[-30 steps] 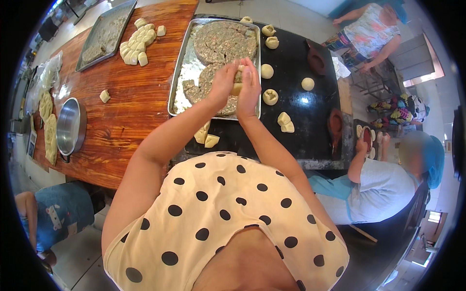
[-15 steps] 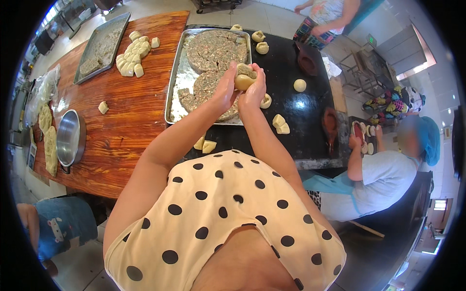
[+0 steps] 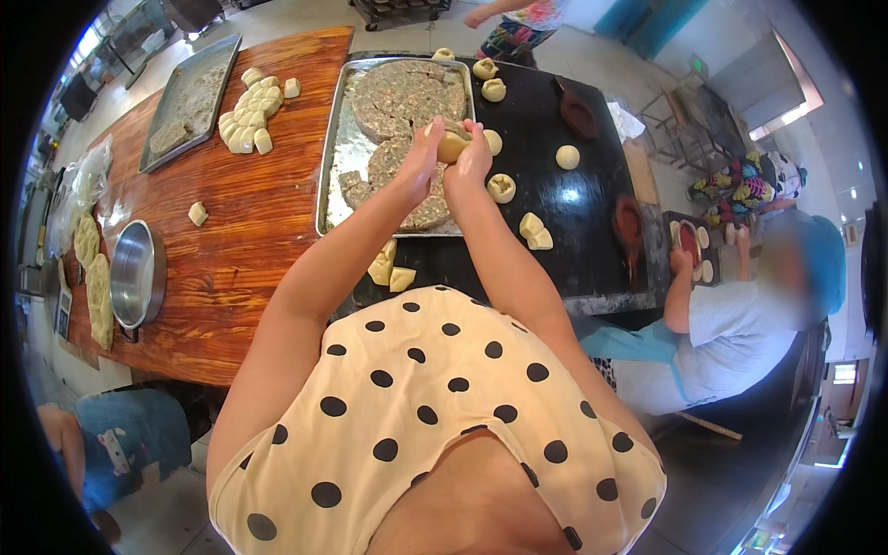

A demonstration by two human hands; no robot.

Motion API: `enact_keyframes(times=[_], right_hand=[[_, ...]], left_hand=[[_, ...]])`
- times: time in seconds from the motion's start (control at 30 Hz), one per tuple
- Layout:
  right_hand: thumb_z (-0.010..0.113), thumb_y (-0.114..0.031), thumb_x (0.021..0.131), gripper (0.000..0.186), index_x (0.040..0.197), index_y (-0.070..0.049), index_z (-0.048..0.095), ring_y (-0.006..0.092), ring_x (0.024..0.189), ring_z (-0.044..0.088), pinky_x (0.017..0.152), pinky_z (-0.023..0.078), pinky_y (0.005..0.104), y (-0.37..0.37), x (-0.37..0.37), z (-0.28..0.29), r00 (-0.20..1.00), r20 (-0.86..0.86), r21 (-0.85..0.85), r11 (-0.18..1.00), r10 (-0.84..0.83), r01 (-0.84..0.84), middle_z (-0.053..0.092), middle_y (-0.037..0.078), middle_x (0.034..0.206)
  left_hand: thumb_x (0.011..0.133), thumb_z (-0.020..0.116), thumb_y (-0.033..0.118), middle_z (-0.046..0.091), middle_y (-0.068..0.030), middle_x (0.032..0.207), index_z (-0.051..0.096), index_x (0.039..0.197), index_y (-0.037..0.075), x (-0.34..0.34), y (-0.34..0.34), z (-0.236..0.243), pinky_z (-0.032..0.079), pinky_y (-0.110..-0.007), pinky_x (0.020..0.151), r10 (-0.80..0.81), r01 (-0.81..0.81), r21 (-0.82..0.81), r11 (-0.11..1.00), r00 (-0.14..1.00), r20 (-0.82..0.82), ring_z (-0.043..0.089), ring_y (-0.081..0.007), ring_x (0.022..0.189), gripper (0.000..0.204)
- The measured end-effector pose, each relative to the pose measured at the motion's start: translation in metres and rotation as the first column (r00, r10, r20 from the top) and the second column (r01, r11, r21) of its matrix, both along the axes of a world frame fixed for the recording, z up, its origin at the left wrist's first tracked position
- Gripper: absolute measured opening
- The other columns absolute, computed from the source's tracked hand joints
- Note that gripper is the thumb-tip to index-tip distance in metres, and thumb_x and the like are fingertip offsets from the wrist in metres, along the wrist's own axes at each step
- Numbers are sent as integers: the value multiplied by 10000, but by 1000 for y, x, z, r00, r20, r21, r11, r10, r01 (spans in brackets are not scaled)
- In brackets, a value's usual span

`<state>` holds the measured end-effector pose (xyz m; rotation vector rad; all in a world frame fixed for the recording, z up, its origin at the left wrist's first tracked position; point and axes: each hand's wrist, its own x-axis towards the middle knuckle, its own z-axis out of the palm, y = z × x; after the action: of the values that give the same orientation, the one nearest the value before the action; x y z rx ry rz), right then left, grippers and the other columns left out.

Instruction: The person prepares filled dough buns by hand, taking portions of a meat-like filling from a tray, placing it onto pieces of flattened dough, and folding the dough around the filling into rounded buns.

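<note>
Between my two cupped hands is a ball of dough (image 3: 450, 148) with brownish filling at its top. My left hand (image 3: 421, 168) wraps its left side and my right hand (image 3: 473, 157) its right side. Both are above the right edge of a metal tray (image 3: 326, 190) that carries two thick rounds of speckled filling, the far round (image 3: 398, 97) and the near round (image 3: 381, 166), which has pieces cut away. Several filled dough balls (image 3: 501, 188) sit along the tray's right side. Small dough pieces (image 3: 535, 231) lie near my right forearm, others (image 3: 381, 270) beside my left forearm.
On the wooden table (image 3: 250, 203) are a pile of dough pieces (image 3: 248, 120), a second tray (image 3: 205, 88) and a steel basin (image 3: 137, 277). The black counter (image 3: 546, 268) holds brown wooden molds (image 3: 627, 236) and a smooth ball (image 3: 567, 157). A co-worker (image 3: 740, 314) works at the right; another person stands lower left.
My hands have moved slightly left and farther away, closing higher around the dough, so less filling shows. At the far side, a person has shifted left.
</note>
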<state>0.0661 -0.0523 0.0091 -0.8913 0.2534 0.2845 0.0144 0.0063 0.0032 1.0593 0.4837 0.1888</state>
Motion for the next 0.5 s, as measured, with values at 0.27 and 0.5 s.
enact_keyframes(times=[0.27,0.5], right_hand=[[422,-355,1032,444,1234,9,578,195,1161,533,1035,378,338,-9,-20,7,877,451,-168,980,168,-102,585,113,1261],[545,-76,962,230,1128,49,646,222,1074,623,1031,406,346,-13,-45,21,864,492,-268,963,108,32,675,141,1149]], left_hand=[[952,535,524,625,-35,1172,588,1198,146,-19,5,24,487,-399,849,109,-105,-273,956,994,-1,611,-168,1021,455],[1018,512,306,627,-37,962,588,1162,33,-22,-23,28,481,-253,707,206,-214,61,975,972,109,571,-97,824,318]])
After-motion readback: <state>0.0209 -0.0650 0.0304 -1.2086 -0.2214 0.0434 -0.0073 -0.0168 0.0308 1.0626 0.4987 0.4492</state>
